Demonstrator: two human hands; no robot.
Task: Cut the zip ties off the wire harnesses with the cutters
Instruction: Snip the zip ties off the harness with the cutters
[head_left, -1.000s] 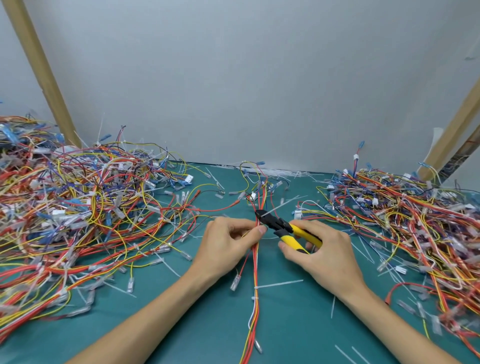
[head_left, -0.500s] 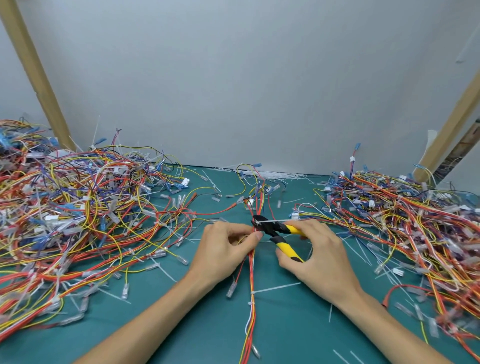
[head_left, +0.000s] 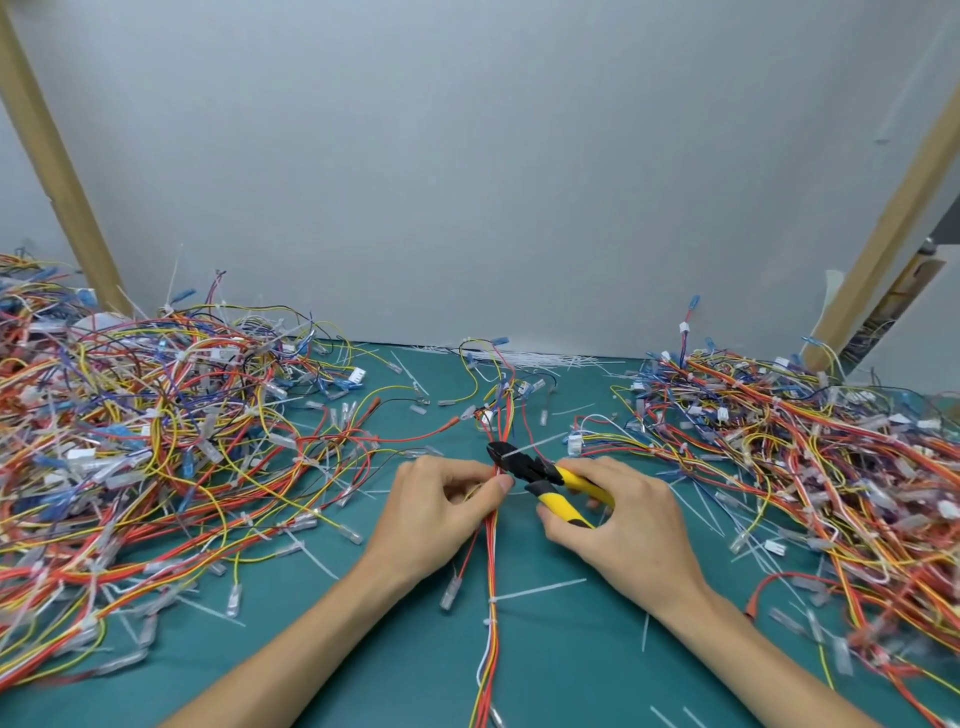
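Cutters at the zip tie
My left hand pinched the wire harness on the green mat; my right hand gripped the yellow cutters, nose at a white zip tie. Both grips matched a second earlier, handles slightly wider.

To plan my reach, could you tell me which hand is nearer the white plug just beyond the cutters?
Right. The right hand, gripping the cutters, lies just short of the white plug; the left hand is farther, across the wire bundle it holds.
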